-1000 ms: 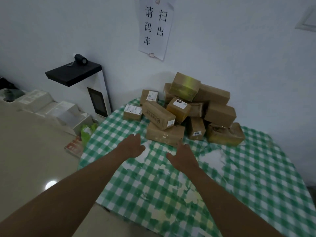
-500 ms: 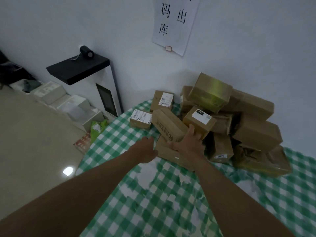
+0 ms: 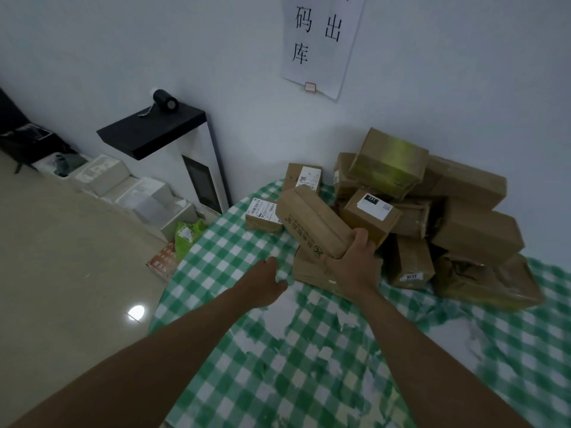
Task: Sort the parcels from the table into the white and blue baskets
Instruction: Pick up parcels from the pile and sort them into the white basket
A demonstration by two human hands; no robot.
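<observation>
While reaching over the green-checked surface (image 3: 324, 359), left hand (image 3: 262, 281) just hovering low, fingers loosely curled, gripping nothing. Right hand (image 3: 355, 264) a bit further in, wrapped round the near end of a long box (image 3: 312, 222), thumb up top, box tilted against the pile. Under it, a flat box (image 3: 309, 270) lying on the cloth. Behind, the rest of the parcels (image 3: 432, 211) heaped up by the wall, one with a 231 label (image 3: 372, 205), plus a small labelled box (image 3: 264, 213) off to the left, on its own. Further back, paper sign (image 3: 321, 41) stuck on the wall.
</observation>
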